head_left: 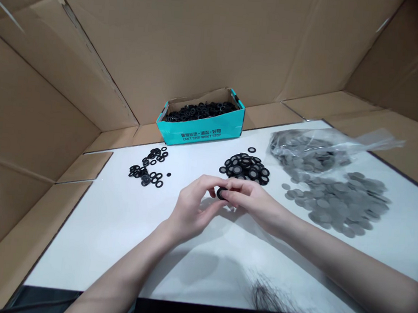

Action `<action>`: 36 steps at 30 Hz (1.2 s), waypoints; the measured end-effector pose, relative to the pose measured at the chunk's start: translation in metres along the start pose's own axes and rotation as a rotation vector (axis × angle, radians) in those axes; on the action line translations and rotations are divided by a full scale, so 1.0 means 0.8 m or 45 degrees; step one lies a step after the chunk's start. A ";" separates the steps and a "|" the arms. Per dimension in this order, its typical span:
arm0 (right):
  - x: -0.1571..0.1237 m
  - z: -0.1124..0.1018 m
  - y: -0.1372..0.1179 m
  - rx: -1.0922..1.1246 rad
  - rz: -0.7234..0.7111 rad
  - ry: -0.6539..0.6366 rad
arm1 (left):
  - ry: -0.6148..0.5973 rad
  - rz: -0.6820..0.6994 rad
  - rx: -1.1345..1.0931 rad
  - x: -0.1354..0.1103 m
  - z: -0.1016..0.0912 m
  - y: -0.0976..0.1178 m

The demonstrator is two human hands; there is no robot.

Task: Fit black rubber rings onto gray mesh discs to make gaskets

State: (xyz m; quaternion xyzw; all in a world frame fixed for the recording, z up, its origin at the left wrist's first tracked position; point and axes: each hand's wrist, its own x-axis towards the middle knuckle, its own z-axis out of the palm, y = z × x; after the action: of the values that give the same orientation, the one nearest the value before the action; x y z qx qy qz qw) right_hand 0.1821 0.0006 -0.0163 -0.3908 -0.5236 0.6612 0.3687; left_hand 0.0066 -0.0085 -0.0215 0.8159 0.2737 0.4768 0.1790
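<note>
Right at the centre of the view, a person's left hand [192, 208] and right hand [254, 203] meet fingertip to fingertip just above a white table top [116, 226]. Between them they pinch a small black rubber ring [221, 193], each hand closed on one side of it. Whether anything sits inside the ring cannot be told.

Just beyond the grip lies a heap of black rings with grey mesh centres [246, 167]. Further out past the right hand spreads a loose pile of flat grey round discs [336, 200], with a clear plastic bag [311, 147] of more discs behind it. Beyond the left hand, well apart, lie scattered plain black rings [148, 168]. Farthest from the grip, straight ahead, stands an open teal cardboard box [200, 127] full of black rings. Brown cardboard walls [203, 40] enclose the table.

The step in hand looks like fine two-handed work on the one ring. Any further handling would seem to call for a light, exact fingertip hold, since the ring is small and thin.
</note>
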 end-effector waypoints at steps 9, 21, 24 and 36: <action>0.003 -0.002 0.001 -0.049 -0.071 0.024 | -0.169 -0.021 -0.009 -0.002 -0.007 -0.007; 0.013 -0.018 0.011 -0.584 -0.470 0.211 | -0.100 -0.051 0.125 0.001 -0.016 -0.009; 0.017 -0.029 0.011 -0.838 -0.685 0.325 | 0.074 -0.104 0.304 0.005 -0.025 -0.016; 0.035 -0.083 0.006 -1.080 -0.621 0.811 | 0.316 -0.390 0.653 0.013 -0.056 -0.046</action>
State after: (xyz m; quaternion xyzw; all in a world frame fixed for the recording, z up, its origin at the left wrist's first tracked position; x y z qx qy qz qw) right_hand 0.2300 0.0521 -0.0347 -0.5519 -0.6808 0.1396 0.4609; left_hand -0.0385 0.0283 -0.0133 0.7194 0.5244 0.4555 0.0025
